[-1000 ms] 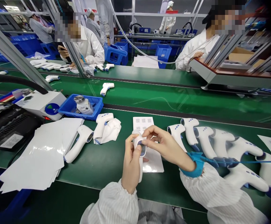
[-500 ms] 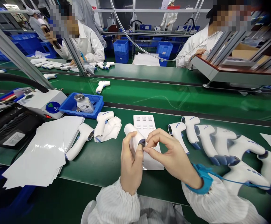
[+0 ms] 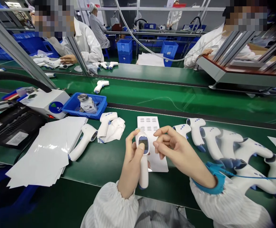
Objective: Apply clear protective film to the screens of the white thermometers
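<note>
A green workbench (image 3: 100,167) runs across the near side of a factory room, with a brighter green lane (image 3: 157,95) beyond it and co-workers in white coats at the far side. The left hand grasps a white handheld device (image 3: 143,174), its handle hanging down and its small screen (image 3: 145,147) turned toward the person; the left thumb (image 3: 141,147) lies over the screen's left part. The left hand's point of grip is at the device's head (image 3: 130,158). Just to the right, the right hand (image 3: 173,147) is loosely curled and apart from the device, thumb and forefinger parted, with nothing visible between them. Behind the device lies a printed sheet (image 3: 159,163); similar devices (image 3: 210,142) stand grouped to the right, and a paper stack (image 3: 45,148) lies to the left.

The step in hand seems to be steadying the device face-on in the left hand. From here, a next move would call for a firm left hold, with the right fingertips needing to cross only a small gap to reach the device.
</note>
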A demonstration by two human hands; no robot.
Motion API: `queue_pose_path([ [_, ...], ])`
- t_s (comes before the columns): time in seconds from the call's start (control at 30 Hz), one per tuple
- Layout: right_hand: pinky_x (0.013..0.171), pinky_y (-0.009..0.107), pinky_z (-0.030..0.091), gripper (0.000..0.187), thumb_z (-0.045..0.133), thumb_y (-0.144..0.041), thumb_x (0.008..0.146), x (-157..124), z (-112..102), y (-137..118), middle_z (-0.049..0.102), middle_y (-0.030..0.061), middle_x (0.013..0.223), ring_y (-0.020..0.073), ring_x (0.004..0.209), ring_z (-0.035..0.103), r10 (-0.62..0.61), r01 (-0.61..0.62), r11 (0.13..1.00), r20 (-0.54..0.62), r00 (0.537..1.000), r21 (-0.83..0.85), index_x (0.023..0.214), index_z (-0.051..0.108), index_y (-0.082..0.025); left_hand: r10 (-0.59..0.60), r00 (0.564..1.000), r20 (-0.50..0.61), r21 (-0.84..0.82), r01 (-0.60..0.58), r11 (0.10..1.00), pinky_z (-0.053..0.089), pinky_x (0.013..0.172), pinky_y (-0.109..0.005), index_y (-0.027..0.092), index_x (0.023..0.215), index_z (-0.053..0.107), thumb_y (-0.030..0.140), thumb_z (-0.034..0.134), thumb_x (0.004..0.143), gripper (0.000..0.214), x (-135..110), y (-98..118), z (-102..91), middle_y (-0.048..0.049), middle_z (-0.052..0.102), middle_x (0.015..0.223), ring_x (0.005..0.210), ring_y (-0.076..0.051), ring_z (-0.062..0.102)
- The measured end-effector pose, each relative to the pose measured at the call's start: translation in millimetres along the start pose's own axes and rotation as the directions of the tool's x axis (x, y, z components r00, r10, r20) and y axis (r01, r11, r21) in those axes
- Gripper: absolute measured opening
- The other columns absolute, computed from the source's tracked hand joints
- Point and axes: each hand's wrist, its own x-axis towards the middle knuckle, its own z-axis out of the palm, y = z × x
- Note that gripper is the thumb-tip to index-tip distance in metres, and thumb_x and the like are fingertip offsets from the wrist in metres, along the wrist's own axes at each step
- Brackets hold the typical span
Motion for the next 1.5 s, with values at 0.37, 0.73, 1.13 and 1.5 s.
queue_pose_path([
  [0.37, 0.087, 0.034, 0.047, 0.007, 0.065, -0.018, 0.087, 14.2, 11.1, 3.0, 0.063, 0.0007, 0.094, 0.0172, 0.096, 0.059, -0.475, 0.448, 0.866, -0.085, 0.876, -0.220, 0.091, 0.062, -0.024, 0.103, 0.990, 0.099, 0.164, -0.118, 0.979, 0.048, 0.053, -0.023, 0.035, 0.132, 0.038, 0.019, 0.058, 0.083, 0.056, -11.9, 4.7, -1.9, -0.0019, 0.052, 0.105, 0.056, -0.007, 0.048],
  [0.73, 0.107, 0.041, 0.038, 0.024, 0.060, -0.015, 0.084, 12.0, 15.3, 6.3, 0.059, 0.0040, 0.117, 0.0218, 0.123, 0.049, -0.282, 0.287, 0.957, 0.100, 0.954, -0.042, 0.105, 0.058, -0.026, 0.099, 0.982, 0.159, 0.041, -0.107, 0.993, 0.051, 0.068, -0.023, 0.030, 0.136, 0.031, 0.002, 0.061, 0.067, 0.080, -8.0, 2.5, 2.0, -0.0020, 0.055, 0.110, 0.083, -0.013, 0.061],
  [1.13, 0.067, 0.033, 0.052, 0.037, 0.054, -0.043, 0.088, 45.7, -7.0, 45.0, 0.065, 0.0075, 0.091, 0.0212, 0.078, 0.063, 0.231, -0.177, 0.940, 0.160, 0.960, -0.293, 0.112, 0.054, -0.016, 0.239, 0.936, 0.259, 0.420, -0.332, 0.844, 0.038, 0.106, -0.042, 0.032, 0.153, 0.010, 0.020, 0.055, 0.082, 0.085, 39.3, 1.6, -27.8, -0.0078, 0.038, 0.150, 0.134, -0.025, 0.041],
  [1.5, 0.107, 0.052, 0.028, 0.055, 0.064, -0.024, 0.078, 196.7, -89.6, 51.7, 0.041, 0.0237, 0.136, 0.0415, 0.133, 0.030, -0.059, -0.205, 0.699, -0.342, 0.938, -0.685, 0.128, 0.048, -0.009, 0.572, 0.783, -0.246, 0.966, 0.151, 0.210, 0.037, 0.096, -0.057, 0.002, 0.127, 0.048, 0.014, 0.048, 0.082, 0.047, 104.7, 8.2, -120.4, -0.0247, 0.055, 0.114, 0.117, -0.040, 0.044],
])
